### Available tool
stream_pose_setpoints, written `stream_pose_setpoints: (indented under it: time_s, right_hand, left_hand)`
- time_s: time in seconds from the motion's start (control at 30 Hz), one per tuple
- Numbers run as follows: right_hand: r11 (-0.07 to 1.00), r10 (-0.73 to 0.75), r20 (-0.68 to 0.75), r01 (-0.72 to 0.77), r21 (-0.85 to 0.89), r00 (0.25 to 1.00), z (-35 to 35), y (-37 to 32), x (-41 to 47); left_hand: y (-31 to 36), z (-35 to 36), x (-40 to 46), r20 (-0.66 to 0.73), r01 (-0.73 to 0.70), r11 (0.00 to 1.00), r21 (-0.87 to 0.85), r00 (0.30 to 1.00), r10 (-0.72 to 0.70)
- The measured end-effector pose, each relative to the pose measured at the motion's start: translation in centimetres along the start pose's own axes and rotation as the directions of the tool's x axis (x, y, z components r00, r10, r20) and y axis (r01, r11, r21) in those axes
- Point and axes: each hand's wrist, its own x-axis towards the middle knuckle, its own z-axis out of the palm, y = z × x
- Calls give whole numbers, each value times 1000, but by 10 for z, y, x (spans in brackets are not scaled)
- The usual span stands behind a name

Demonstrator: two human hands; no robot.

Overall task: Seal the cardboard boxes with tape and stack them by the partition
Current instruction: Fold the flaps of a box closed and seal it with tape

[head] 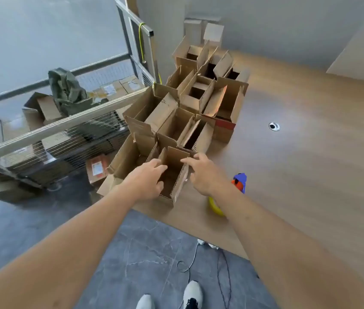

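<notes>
An open cardboard box (172, 175) stands at the near left corner of the wooden table (299, 163), its flaps up. My left hand (148, 181) grips its left flap, fingers curled over the edge into the box. My right hand (203, 172) holds the right flap, fingers hooked over the top edge. Several more open boxes (198, 99) crowd the table behind it. A blue and orange tape dispenser (240, 181) lies just right of my right wrist, with a yellow tape roll (215, 208) partly hidden under my forearm.
A wire-mesh cart (49, 130) with boxes and a green cloth stands left of the table. Flat cartons lean on the far wall (207, 30). A cable grommet (274, 126) sits in the tabletop. Cables (190, 262) trail on the grey floor by my shoes.
</notes>
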Motion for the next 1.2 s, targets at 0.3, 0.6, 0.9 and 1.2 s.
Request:
stream_pose_setpoints:
  time_s: [0.3,0.6,0.9,1.2]
  right_hand:
    - [953,-58,-93,27,-300,994,33,3,22]
    - [980,59,-31,-64,-190,998,55,2,-14]
    - [995,89,-411,-103,-12,908,43,-19,-55]
    - [965,234,-593,-260,43,770,-27,-10,-113]
  left_hand:
    - [-13,22,3,-12,-70,997,24,997,71]
    - [-26,35,-14,-36,-156,985,69,987,159]
    - [-20,20,-25,-216,-140,990,-25,967,132]
    - [50,-31,-6,-229,-120,965,-233,971,65]
